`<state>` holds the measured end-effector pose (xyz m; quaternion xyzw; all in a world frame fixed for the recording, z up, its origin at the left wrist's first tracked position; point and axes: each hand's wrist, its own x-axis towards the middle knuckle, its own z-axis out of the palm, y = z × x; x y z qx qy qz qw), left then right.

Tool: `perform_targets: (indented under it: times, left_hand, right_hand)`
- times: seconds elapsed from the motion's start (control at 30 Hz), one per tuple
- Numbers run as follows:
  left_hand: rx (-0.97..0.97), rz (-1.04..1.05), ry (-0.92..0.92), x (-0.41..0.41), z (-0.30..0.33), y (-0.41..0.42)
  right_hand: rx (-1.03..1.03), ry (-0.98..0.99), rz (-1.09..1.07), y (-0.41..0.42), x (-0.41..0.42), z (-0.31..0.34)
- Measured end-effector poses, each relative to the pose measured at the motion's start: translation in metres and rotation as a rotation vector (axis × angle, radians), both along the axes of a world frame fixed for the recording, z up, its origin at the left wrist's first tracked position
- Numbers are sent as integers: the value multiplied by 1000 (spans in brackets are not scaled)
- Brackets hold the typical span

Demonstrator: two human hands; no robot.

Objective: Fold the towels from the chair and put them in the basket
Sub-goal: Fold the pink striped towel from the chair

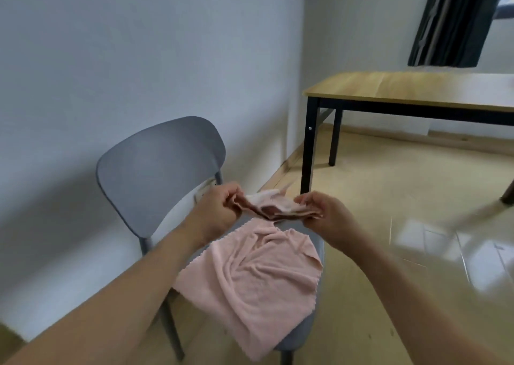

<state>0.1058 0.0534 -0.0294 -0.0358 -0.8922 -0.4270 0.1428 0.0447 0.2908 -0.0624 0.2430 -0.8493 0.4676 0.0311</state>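
A small pink towel (274, 207) is stretched flat between my two hands above the grey chair (158, 167). My left hand (219, 211) pinches its left end and my right hand (325, 214) pinches its right end. The held towel looks doubled over, with several layers showing at its near edge. A larger pink towel (250, 281) lies crumpled on the chair seat below my hands and hangs over the front edge. No basket is in view.
The chair stands against a pale wall on the left. A wooden table with black legs (403, 89) stands at the back right, with a dark curtain (456, 22) behind it. Glossy light floor (389, 253) spreads to the right of the chair.
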Motion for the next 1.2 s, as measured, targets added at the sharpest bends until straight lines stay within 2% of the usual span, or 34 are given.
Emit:
perform_targets:
  times: [0.07,0.17,0.23,0.37,0.5,0.63,0.73,1.0,1.1,1.2]
  left_hand:
    - [-158,-16,-187,20,-46,-1]
    - [-394,-123,-470,58,-115,8]
    - [-470,-186,-457,75,-146,10]
    - [-492,-209,-368,80,-156,12]
    - [-429,-138,-422,80,-155,9]
    - [-367,-113,-444,73,-152,4]
    - [-243,-74,-433,60,-150,2]
    - [117,327,-360,7,-149,5]
    - [182,490,-406,-14,-152,7]
    - [128,579,-424,-28,-163,9]
  right_hand:
    - [213,54,58,3,18,-44]
    - [562,-15,152,13,51,-103]
    - [608,51,163,19,71,-133]
    - [597,169,179,20,77,-146]
    - [598,65,246,21,67,-142]
    - [490,-42,188,23,57,-142]
    - [424,-86,179,17,44,-135]
    - [154,-157,70,-22,-6,-106]
    - [235,-182,-60,-44,-29,-111]
    - [430,-147,-154,-61,-44,-120]
